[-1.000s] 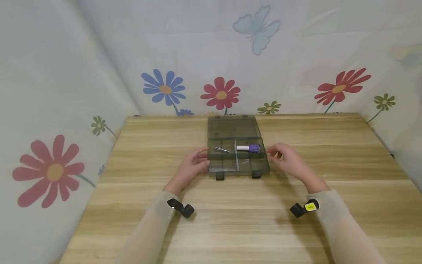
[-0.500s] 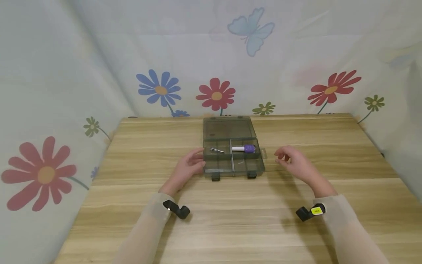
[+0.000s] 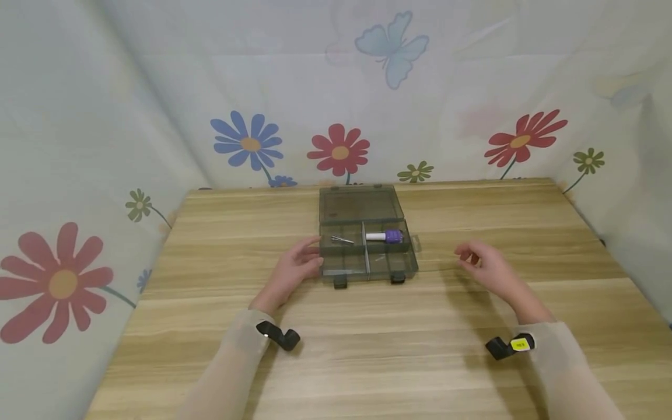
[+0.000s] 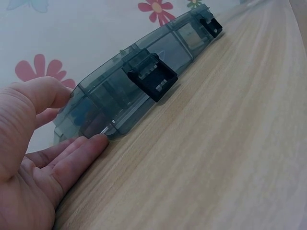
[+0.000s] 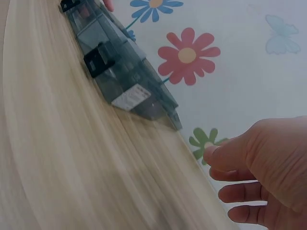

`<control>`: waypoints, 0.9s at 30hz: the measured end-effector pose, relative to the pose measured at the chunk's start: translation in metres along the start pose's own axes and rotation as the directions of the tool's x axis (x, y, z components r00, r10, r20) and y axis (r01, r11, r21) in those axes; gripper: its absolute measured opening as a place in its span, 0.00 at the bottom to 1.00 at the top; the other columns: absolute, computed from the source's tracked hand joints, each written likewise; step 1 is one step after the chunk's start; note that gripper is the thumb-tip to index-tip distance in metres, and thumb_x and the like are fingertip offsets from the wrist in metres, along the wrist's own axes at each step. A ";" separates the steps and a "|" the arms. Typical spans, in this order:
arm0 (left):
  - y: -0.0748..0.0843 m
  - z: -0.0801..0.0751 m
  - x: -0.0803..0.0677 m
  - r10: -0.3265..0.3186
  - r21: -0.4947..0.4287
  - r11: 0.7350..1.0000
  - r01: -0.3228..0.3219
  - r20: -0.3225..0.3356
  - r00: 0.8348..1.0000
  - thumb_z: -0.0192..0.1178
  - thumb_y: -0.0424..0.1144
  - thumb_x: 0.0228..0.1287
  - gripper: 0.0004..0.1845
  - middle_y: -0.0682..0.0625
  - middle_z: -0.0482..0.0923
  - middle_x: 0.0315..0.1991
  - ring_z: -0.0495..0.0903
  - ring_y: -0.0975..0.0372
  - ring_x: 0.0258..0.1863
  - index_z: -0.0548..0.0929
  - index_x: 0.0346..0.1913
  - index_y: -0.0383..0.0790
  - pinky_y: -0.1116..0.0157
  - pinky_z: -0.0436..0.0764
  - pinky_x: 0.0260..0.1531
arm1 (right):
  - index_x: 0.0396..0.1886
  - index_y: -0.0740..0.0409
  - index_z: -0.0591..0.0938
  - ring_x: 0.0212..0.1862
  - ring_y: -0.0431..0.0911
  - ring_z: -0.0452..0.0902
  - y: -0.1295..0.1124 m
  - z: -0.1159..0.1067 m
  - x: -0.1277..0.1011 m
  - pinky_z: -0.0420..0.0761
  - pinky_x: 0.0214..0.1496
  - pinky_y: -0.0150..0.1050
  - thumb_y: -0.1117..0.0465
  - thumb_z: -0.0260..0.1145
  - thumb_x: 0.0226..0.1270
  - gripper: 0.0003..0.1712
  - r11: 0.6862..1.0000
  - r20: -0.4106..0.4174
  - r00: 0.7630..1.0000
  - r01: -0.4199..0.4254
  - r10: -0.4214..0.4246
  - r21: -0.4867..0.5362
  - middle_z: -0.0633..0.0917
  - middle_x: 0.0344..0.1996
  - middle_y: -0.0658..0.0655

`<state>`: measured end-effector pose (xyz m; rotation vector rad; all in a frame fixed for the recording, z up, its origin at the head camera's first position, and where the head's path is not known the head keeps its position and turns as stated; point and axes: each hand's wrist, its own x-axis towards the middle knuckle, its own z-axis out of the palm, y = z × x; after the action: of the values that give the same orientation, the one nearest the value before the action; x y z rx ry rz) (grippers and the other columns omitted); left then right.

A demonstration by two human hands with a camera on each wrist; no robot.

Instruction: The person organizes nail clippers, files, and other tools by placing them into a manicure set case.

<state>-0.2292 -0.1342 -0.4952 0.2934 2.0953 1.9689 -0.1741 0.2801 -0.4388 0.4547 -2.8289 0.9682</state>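
Note:
A translucent dark grey compartment box (image 3: 362, 205) lies on the table with its lid swung back. In its back right compartment is a purple nail polish bottle (image 3: 393, 236) with a white cap. Thin silver metal pieces (image 3: 342, 240) lie in the back left one. My left hand (image 3: 290, 269) rests its fingertips against the box's left end; in the left wrist view, the fingers (image 4: 76, 160) lie low along its wall and are fairly straight. To the right of the box, my right hand (image 3: 488, 265) hovers apart from it, holding nothing, its fingers loosely curled.
Two black latches (image 3: 340, 282) hang open on the box's front. A clear tab (image 3: 416, 242) sticks out from its right end, which carries a white label (image 5: 131, 97). The wooden table (image 3: 367, 361) meets a flower-printed cloth (image 3: 451, 105) behind.
My right hand has drawn away from the box's right end, moving right and slightly toward me. My left hand stays at the left end. The head view has shifted slightly.

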 end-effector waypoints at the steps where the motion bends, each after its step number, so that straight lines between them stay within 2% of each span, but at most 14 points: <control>1: -0.001 0.000 0.000 0.001 -0.002 1.000 -0.001 -0.001 1.000 0.62 0.36 0.61 0.29 0.38 0.71 0.57 0.74 0.50 0.53 0.67 0.66 0.45 0.58 0.80 0.43 | 0.40 0.68 0.79 0.32 0.48 0.71 0.003 -0.001 -0.003 0.74 0.32 0.42 0.73 0.65 0.57 0.10 1.000 -0.009 1.000 0.000 0.000 -0.007 0.79 0.31 0.57; 3: -0.002 0.001 0.000 0.007 -0.003 1.000 -0.007 0.004 1.000 0.62 0.36 0.61 0.30 0.38 0.70 0.57 0.74 0.50 0.53 0.66 0.66 0.44 0.57 0.80 0.43 | 0.39 0.68 0.79 0.31 0.47 0.71 0.008 -0.003 -0.009 0.74 0.30 0.41 0.74 0.66 0.56 0.10 1.000 -0.027 1.000 -0.001 0.001 -0.018 0.79 0.29 0.57; 10: -0.001 0.001 -0.001 0.015 -0.007 1.000 -0.015 0.011 1.000 0.61 0.37 0.62 0.30 0.37 0.70 0.58 0.74 0.49 0.53 0.65 0.67 0.43 0.58 0.80 0.44 | 0.40 0.69 0.80 0.30 0.47 0.70 0.022 -0.014 -0.025 0.70 0.26 0.35 0.72 0.66 0.57 0.10 0.994 -0.055 0.995 -0.089 0.086 -0.059 0.79 0.29 0.57; 15: 0.000 0.001 0.000 0.034 -0.006 0.999 -0.034 0.007 0.999 0.61 0.36 0.62 0.30 0.35 0.69 0.57 0.74 0.49 0.52 0.65 0.67 0.40 0.58 0.80 0.43 | 0.38 0.69 0.80 0.29 0.46 0.70 0.034 -0.021 -0.033 0.71 0.27 0.36 0.73 0.67 0.55 0.10 0.993 -0.091 0.993 -0.088 0.081 -0.080 0.80 0.28 0.58; 19: -0.001 0.001 0.000 0.032 0.005 0.999 -0.032 0.007 0.999 0.61 0.36 0.62 0.30 0.36 0.70 0.57 0.74 0.50 0.53 0.66 0.66 0.41 0.58 0.80 0.43 | 0.39 0.68 0.80 0.29 0.45 0.70 0.042 -0.026 -0.042 0.70 0.27 0.35 0.71 0.67 0.56 0.10 0.987 -0.114 0.987 -0.124 0.113 -0.099 0.81 0.28 0.58; 27: 0.001 0.001 -0.002 0.006 0.020 1.000 -0.006 -0.011 1.000 0.61 0.36 0.62 0.28 0.40 0.71 0.57 0.75 0.51 0.53 0.68 0.66 0.45 0.58 0.80 0.43 | 0.41 0.70 0.78 0.32 0.50 0.72 0.050 -0.031 -0.053 0.71 0.31 0.40 0.68 0.65 0.59 0.12 0.974 -0.081 0.977 -0.207 0.199 -0.094 0.80 0.30 0.61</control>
<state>-0.2270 -0.1334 -0.4939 0.2934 2.1245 1.9590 -0.1396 0.3497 -0.4538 0.1184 -2.8847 0.8481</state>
